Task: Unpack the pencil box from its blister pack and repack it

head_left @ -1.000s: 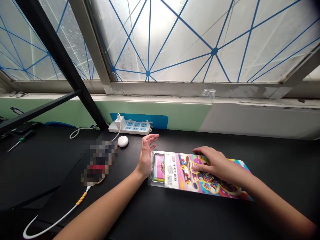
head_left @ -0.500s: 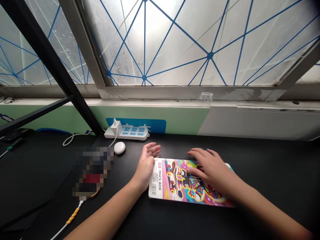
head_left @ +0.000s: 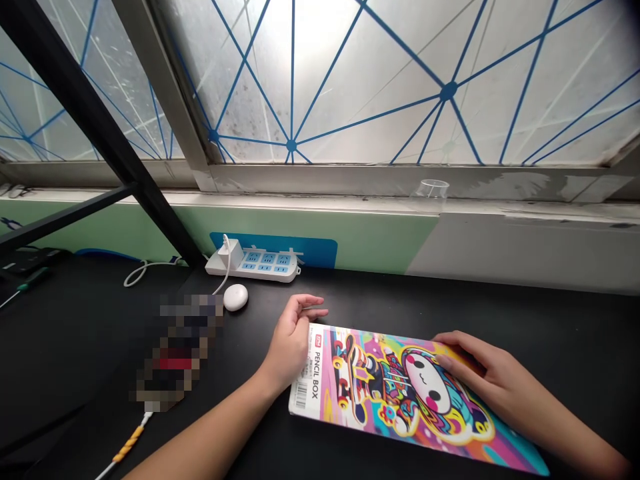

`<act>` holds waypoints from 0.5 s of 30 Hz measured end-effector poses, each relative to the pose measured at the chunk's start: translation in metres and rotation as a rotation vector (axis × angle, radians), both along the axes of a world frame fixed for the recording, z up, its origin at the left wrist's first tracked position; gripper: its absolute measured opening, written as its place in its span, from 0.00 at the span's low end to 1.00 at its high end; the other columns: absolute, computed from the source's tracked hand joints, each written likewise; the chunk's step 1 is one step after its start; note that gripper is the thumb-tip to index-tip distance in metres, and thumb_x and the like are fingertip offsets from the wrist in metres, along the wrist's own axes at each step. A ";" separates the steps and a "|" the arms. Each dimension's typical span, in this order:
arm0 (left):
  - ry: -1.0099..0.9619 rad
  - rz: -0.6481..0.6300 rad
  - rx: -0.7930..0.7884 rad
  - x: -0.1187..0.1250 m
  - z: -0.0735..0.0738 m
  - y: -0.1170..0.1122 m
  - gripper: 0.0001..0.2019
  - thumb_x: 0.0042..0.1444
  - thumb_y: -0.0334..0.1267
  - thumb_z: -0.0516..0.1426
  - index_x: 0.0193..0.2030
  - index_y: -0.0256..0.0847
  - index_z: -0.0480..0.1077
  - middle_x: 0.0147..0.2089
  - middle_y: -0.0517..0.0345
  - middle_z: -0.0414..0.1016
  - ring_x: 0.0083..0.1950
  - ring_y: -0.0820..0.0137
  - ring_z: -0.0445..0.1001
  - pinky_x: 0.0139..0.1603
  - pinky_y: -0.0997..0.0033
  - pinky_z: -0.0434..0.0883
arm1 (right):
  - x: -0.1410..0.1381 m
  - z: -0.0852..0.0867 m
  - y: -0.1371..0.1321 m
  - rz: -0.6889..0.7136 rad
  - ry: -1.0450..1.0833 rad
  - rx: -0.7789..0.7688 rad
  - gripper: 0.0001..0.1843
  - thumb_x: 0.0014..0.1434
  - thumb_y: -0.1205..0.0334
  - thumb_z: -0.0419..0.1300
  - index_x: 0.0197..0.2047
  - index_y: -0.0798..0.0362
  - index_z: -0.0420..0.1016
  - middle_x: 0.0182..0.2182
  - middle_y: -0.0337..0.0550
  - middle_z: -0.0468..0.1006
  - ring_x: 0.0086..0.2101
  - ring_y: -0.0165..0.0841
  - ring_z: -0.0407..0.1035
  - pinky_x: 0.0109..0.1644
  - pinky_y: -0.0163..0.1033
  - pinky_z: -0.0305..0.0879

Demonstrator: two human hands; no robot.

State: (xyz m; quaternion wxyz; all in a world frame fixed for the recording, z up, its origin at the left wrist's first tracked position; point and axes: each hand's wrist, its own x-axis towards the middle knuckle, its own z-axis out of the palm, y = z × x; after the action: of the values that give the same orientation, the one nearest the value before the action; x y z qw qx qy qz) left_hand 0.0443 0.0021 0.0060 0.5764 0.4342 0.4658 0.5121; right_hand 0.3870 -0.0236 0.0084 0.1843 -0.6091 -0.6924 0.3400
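Black desktop [head_left: 380, 303]; on or just above it, pencil box [head_left: 430, 387], between both hands, right end slanting toward the person. Can't tell if all of it touches down. Box is long, thin, printed all over, barcode at left end. Probably light and fairly stiff, not very fragile, though corners could dent; smooth face may slip a bit, so better held by the short ends or long edges than pressed from above. Left hand [head_left: 290, 347] at left short end, thumb side against it; fingers loosely curved past the far corner, not clamped. Right hand [head_left: 493, 377] over far edge toward right end, thumb apart from fingers; underside grip hidden, can't tell. White power strip [head_left: 267, 268] behind; smaller white rounded case [head_left: 236, 297] nearer left hand.
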 end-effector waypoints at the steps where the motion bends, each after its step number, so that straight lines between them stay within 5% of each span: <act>1: 0.028 -0.010 0.014 -0.001 -0.001 0.000 0.07 0.65 0.34 0.53 0.47 0.43 0.69 0.55 0.48 0.75 0.58 0.57 0.77 0.45 0.64 0.75 | 0.000 -0.001 -0.001 -0.011 0.003 -0.002 0.22 0.63 0.37 0.58 0.50 0.43 0.74 0.48 0.47 0.82 0.45 0.48 0.77 0.45 0.48 0.76; 6: 0.235 -0.096 0.138 -0.006 0.002 0.002 0.11 0.69 0.42 0.51 0.45 0.42 0.74 0.48 0.51 0.79 0.53 0.60 0.77 0.52 0.63 0.72 | -0.001 -0.001 -0.002 -0.039 -0.029 0.065 0.22 0.61 0.36 0.60 0.46 0.45 0.75 0.43 0.46 0.83 0.40 0.47 0.78 0.41 0.47 0.76; 11: 0.445 -0.166 0.283 -0.015 0.007 0.006 0.16 0.70 0.46 0.51 0.37 0.41 0.75 0.34 0.57 0.78 0.35 0.66 0.76 0.36 0.69 0.69 | -0.004 0.000 -0.003 -0.077 -0.034 0.230 0.22 0.58 0.37 0.63 0.43 0.46 0.76 0.38 0.44 0.83 0.35 0.44 0.78 0.36 0.44 0.76; 15: 0.452 -0.084 0.397 -0.022 0.007 0.010 0.19 0.71 0.47 0.50 0.32 0.40 0.72 0.27 0.60 0.71 0.28 0.69 0.70 0.30 0.70 0.64 | 0.000 -0.002 -0.006 -0.125 -0.028 0.505 0.19 0.55 0.39 0.66 0.40 0.44 0.76 0.34 0.43 0.81 0.32 0.44 0.77 0.33 0.45 0.76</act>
State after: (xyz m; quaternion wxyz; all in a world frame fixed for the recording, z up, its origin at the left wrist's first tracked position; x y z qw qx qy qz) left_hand 0.0219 0.0122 0.0132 0.3827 0.6603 0.4544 0.4594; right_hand 0.3866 -0.0291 0.0063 0.3416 -0.5901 -0.7188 0.1356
